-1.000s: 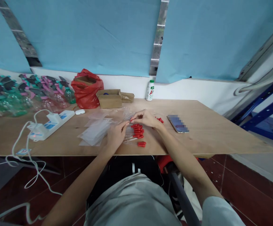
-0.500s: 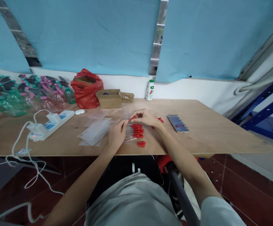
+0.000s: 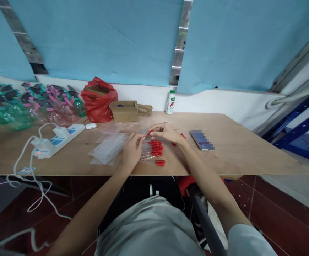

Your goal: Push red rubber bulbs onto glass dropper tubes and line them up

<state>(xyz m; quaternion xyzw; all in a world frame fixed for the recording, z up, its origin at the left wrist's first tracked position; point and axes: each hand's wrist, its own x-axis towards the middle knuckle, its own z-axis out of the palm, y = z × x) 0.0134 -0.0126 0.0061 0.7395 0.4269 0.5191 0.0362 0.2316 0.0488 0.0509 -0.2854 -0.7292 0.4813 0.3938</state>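
My right hand [image 3: 167, 133] pinches a dropper by its red rubber bulb [image 3: 150, 132], over the middle of the wooden table. My left hand [image 3: 132, 146] meets it from the left, thumb and forefinger closed at the same dropper; its thin clear tube is mostly hidden by the fingers. Just below the hands lies a pile of droppers [image 3: 156, 146], red bulbs to the right and clear tubes to the left. Beside my left hand is a stack of clear plastic bags [image 3: 105, 151]. More red bulbs [image 3: 182, 136] lie partly hidden behind my right wrist.
A phone [image 3: 201, 140] lies to the right. Along the wall stand a white bottle [image 3: 170, 102], an open cardboard box [image 3: 125, 112] and a red plastic bag [image 3: 98, 103]. Several spray bottles [image 3: 18, 110] crowd the left, behind a power strip [image 3: 55, 144] with trailing white cables.
The fingers of both hands have shifted slightly around the red bulb, with the right fingers a little more spread. The pile and the bags lie as before.
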